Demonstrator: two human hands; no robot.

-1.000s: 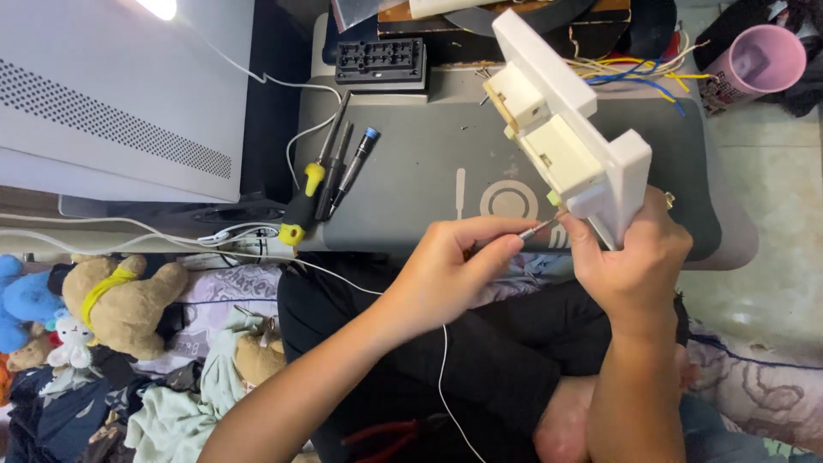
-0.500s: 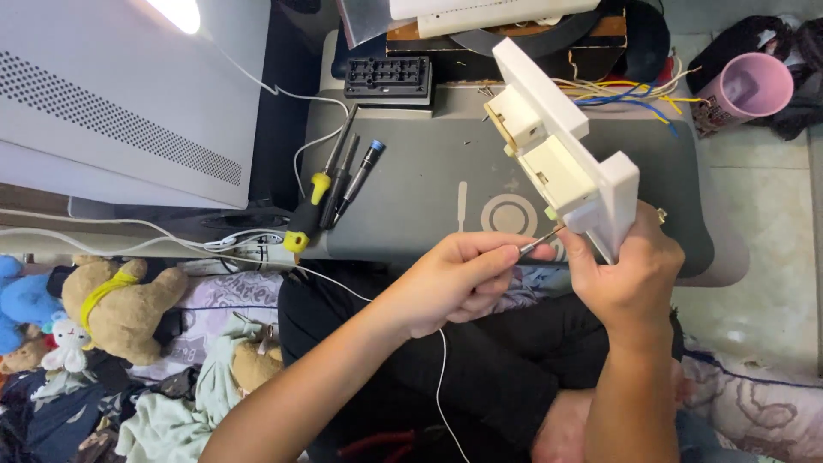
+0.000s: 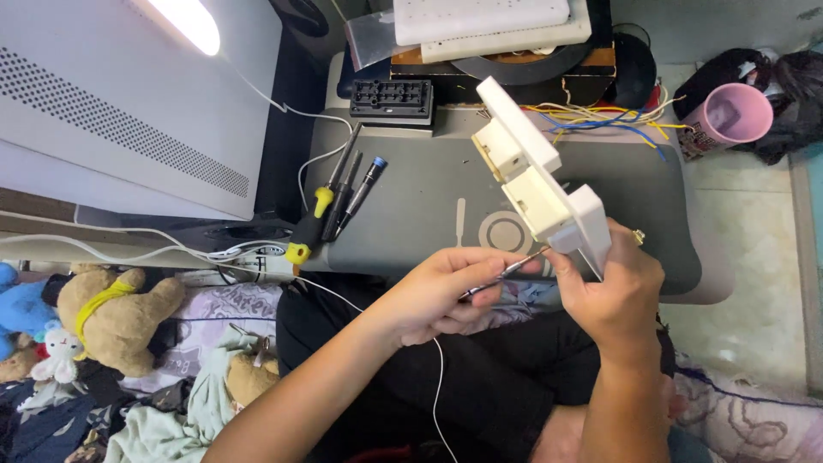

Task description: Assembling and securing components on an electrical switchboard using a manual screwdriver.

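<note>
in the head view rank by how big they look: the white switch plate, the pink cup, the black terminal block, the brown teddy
1. white switch plate, though it is held nearest the camera
2. brown teddy
3. pink cup and black terminal block: too alike to rank

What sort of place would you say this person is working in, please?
Probably a makeshift home workbench for electrical repair: screwdrivers and loose coloured wires lie on a grey work surface, while stuffed toys sit beside the person's lap.

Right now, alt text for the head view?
The left hand holds a thin metal tool to the back of a white wall-socket plate gripped by the right hand, over a grey tray with screwdrivers.
</note>
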